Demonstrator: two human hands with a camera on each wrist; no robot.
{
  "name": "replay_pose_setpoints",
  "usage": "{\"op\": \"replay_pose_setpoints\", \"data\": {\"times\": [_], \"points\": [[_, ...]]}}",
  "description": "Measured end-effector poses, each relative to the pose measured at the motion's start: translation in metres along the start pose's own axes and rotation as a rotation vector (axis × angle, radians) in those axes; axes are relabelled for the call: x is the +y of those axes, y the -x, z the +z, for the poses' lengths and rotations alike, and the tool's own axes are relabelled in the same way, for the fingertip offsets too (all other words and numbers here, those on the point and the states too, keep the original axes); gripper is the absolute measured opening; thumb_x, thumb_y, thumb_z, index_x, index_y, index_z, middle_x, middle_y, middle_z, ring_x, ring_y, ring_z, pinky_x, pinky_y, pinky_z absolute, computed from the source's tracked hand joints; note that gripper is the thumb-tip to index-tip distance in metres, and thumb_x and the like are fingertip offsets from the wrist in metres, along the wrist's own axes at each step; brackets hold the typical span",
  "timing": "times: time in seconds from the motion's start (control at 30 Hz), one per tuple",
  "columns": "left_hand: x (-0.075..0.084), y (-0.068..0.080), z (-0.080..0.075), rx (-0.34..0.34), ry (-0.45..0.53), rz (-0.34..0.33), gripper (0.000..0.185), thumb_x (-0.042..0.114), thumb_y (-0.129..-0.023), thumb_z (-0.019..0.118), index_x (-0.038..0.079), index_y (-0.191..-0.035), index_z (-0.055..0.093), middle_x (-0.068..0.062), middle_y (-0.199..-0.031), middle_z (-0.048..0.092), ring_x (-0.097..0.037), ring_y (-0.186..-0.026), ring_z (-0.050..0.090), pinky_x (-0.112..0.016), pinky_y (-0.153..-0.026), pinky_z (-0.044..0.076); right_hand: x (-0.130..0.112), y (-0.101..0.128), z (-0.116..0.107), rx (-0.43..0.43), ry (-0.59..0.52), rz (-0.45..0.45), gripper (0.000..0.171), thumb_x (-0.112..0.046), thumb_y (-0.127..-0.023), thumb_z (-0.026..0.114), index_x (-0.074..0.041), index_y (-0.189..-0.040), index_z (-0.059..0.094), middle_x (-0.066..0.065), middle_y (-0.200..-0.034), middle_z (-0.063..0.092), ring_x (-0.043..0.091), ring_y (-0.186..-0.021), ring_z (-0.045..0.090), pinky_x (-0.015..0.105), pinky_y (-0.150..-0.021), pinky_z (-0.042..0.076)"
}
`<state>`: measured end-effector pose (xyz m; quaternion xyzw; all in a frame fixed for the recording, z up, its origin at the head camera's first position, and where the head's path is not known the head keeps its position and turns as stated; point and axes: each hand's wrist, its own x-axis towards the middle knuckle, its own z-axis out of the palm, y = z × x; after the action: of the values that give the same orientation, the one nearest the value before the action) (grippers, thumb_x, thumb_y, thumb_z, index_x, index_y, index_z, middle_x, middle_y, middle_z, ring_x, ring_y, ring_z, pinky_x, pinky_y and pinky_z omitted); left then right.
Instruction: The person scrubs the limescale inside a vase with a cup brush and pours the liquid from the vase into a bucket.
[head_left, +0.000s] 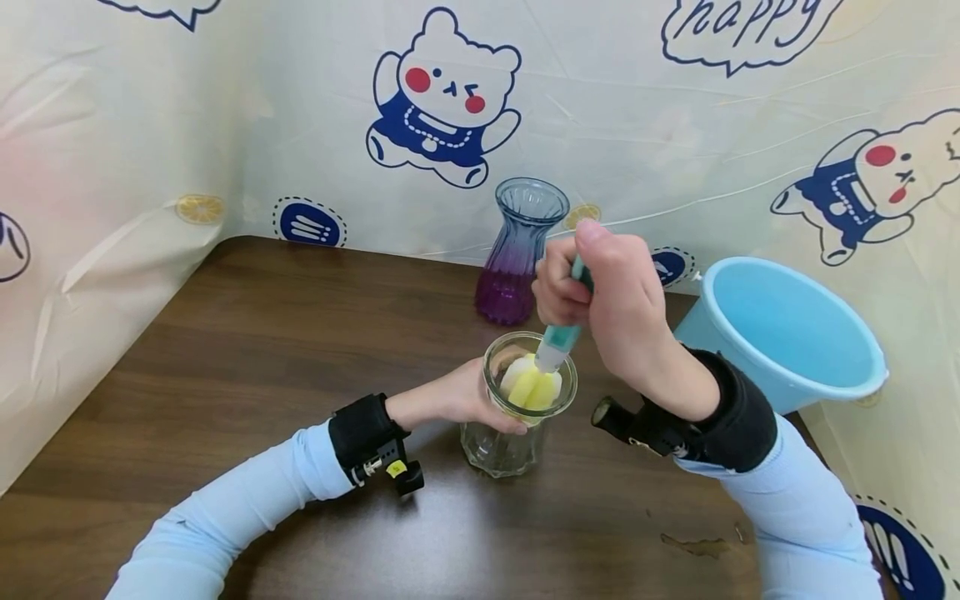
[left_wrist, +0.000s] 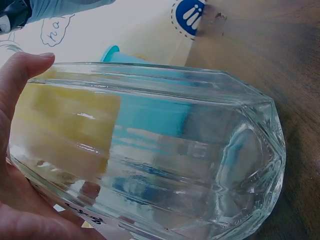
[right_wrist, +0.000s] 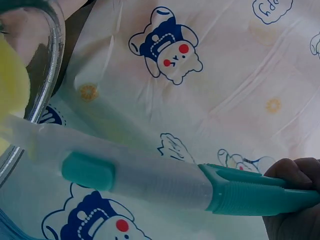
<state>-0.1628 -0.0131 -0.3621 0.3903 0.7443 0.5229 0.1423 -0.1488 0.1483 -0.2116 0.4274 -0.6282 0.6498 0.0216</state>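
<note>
The right hand (head_left: 615,300) has its grip closed around the teal handle of a brush (head_left: 558,342), fingers curled about it and the thumb pointing up at the centre of the head view. In the right wrist view the fingers (right_wrist: 292,175) show at the lower right edge, wrapped on the ribbed teal handle, with the pale shaft running left towards the yellow sponge (right_wrist: 12,80) at the upper left. The sponge head (head_left: 531,387) sits inside the mouth of a clear glass jar (head_left: 510,442), which stands upright on the bench (head_left: 225,350) just below the centre of the frame.

The left hand (head_left: 461,396) holds the jar from the left, its grip wrapped around the upper wall below the rim; how far the fingers reach round the far side is hard to tell. In the left wrist view the thumb (left_wrist: 20,75) lies along the glass (left_wrist: 200,165), and the yellow sponge shows through it.

Behind the jar, a purple-tinted vase (head_left: 517,250) stands near the cartoon-print sheet (head_left: 637,125). A light blue bucket (head_left: 787,333) sits at the right edge of the bench.
</note>
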Motion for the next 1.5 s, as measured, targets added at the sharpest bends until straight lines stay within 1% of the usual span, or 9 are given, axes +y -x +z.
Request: {"op": "replay_pose_setpoints", "data": {"times": [0.1,0.13,0.27,0.37,0.6,0.67,1.0,1.3,1.5], "points": [[0.0,0.0,-0.001,-0.001,-0.008,-0.013,0.079,0.011,-0.06,0.082,0.002,-0.128,0.041,-0.01,-0.118,0.054,-0.017,-0.104,0.049,-0.03,-0.094,0.037,-0.008,-0.011,0.007,-0.022,0.03,0.067,0.048,-0.034,-0.097,0.029,-0.01,-0.055,0.028,0.002,-0.047,0.027,0.019,-0.038,0.028,0.033,-0.035,0.023],[-0.001,0.0,-0.001,-0.002,-0.009,-0.015,0.08,0.011,-0.06,0.082,0.003,-0.128,0.041,-0.01,-0.119,0.054,-0.017,-0.105,0.048,-0.03,-0.095,0.037,-0.013,-0.014,0.012,0.0,0.06,0.115,0.049,-0.035,-0.096,0.03,-0.011,-0.054,0.027,0.003,-0.046,0.024,0.02,-0.037,0.025,0.034,-0.035,0.022],[-0.001,-0.001,-0.001,-0.012,0.003,-0.018,0.081,0.012,-0.061,0.082,0.004,-0.13,0.04,-0.009,-0.124,0.052,-0.017,-0.109,0.047,-0.03,-0.097,0.035,-0.021,-0.019,0.023,0.002,0.088,0.218,0.046,-0.022,-0.097,0.018,-0.008,-0.053,0.025,0.003,-0.047,0.022,0.018,-0.039,0.023,0.03,-0.038,0.022],[-0.001,-0.001,-0.002,-0.03,0.016,-0.019,0.082,0.013,-0.063,0.081,0.004,-0.132,0.037,-0.01,-0.13,0.048,-0.018,-0.114,0.044,-0.031,-0.098,0.034,-0.012,-0.017,0.026,0.0,0.099,0.266,0.047,-0.021,-0.096,0.017,-0.003,-0.053,0.021,0.002,-0.047,0.021,0.017,-0.04,0.023,0.028,-0.039,0.022],[-0.002,-0.002,-0.001,-0.065,0.031,-0.009,0.087,0.012,-0.066,0.079,0.003,-0.137,0.03,-0.012,-0.136,0.041,-0.02,-0.118,0.041,-0.041,-0.099,0.034,0.016,0.001,0.022,-0.024,0.124,0.335,0.048,-0.025,-0.096,0.02,-0.001,-0.054,0.022,0.001,-0.048,0.021,0.015,-0.04,0.023,0.028,-0.039,0.022],[-0.003,-0.002,-0.001,-0.067,0.036,-0.018,0.088,0.012,-0.066,0.079,0.003,-0.138,0.029,-0.012,-0.137,0.04,-0.02,-0.118,0.041,-0.043,-0.099,0.034,0.018,0.002,0.022,-0.026,0.123,0.34,0.048,-0.024,-0.096,0.02,0.0,-0.055,0.022,0.001,-0.048,0.021,0.015,-0.039,0.023,0.029,-0.039,0.022],[-0.001,-0.002,0.0,-0.046,0.016,-0.008,0.081,0.012,-0.064,0.08,0.003,-0.132,0.037,-0.011,-0.129,0.048,-0.018,-0.116,0.043,-0.032,-0.098,0.034,-0.002,-0.015,0.021,0.004,0.072,0.324,0.048,-0.024,-0.097,0.017,-0.003,-0.054,0.02,0.001,-0.047,0.021,0.016,-0.039,0.022,0.027,-0.039,0.021],[-0.002,0.0,0.001,-0.031,0.017,-0.018,0.079,0.011,-0.062,0.082,0.002,-0.128,0.039,-0.011,-0.118,0.053,-0.017,-0.104,0.05,-0.03,-0.093,0.039,-0.031,-0.031,0.008,0.069,-0.086,0.346,0.048,-0.023,-0.097,0.011,-0.015,-0.051,0.025,-0.002,-0.045,0.02,0.014,-0.04,0.018,0.028,-0.04,0.014],[0.0,0.001,-0.001,-0.028,0.0,-0.007,0.082,0.014,-0.062,0.082,0.006,-0.132,0.039,-0.008,-0.119,0.054,-0.016,-0.106,0.049,-0.032,-0.095,0.037,-0.046,-0.036,-0.007,0.078,-0.164,0.252,0.048,-0.025,-0.096,0.011,-0.016,-0.052,0.027,-0.003,-0.045,0.021,0.014,-0.04,0.017,0.029,-0.041,0.011]]}}
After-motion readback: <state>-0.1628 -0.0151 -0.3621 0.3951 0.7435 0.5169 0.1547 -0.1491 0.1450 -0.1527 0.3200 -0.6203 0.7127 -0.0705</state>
